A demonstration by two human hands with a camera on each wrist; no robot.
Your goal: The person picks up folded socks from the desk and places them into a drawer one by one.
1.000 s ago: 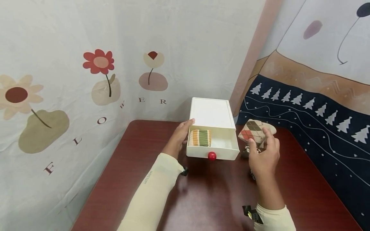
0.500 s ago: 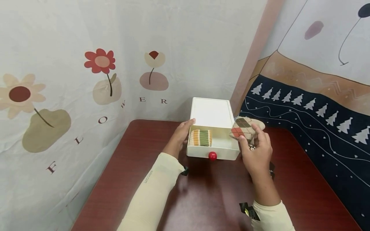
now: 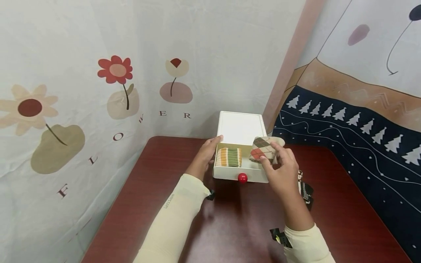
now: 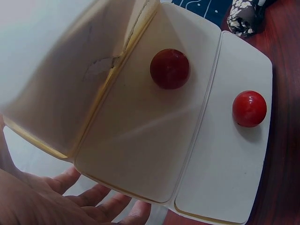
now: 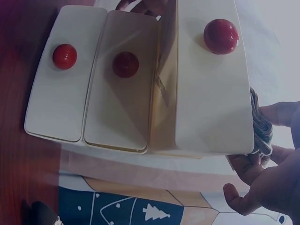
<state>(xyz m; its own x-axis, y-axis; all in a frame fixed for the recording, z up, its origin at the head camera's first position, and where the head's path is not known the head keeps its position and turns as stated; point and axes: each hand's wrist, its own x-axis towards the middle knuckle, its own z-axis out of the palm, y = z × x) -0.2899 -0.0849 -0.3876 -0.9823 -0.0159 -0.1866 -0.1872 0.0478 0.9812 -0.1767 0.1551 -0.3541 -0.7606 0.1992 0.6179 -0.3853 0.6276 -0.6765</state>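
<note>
A white box of three stacked drawers (image 4: 136, 136) with red knobs stands on the table, its top drawer (image 3: 227, 173) pulled out. Inside that drawer, on the left, lies a folded striped sock (image 3: 229, 157) in orange, white and green. My right hand (image 3: 284, 171) pinches a folded argyle sock (image 3: 262, 149) between thumb and fingers, above the drawer's right part. In the right wrist view, the held sock's folded edge (image 5: 262, 126) peeks out beyond the drawer front. With its thumb at the top edge, my left hand (image 3: 205, 155) rests against the box's left side, fingers fairly straight.
Dark patterned folded socks (image 3: 306, 191) lie on the reddish-brown table (image 3: 158, 160), to the right of my right forearm. Behind the table hangs a pale cloth (image 3: 210, 54) with printed flowers, and a navy cloth (image 3: 329, 128) with trees is at the right.
My right hand has carried the argyle sock leftward, from right of the box to over the open drawer. The left hand has stayed at the box's side.
</note>
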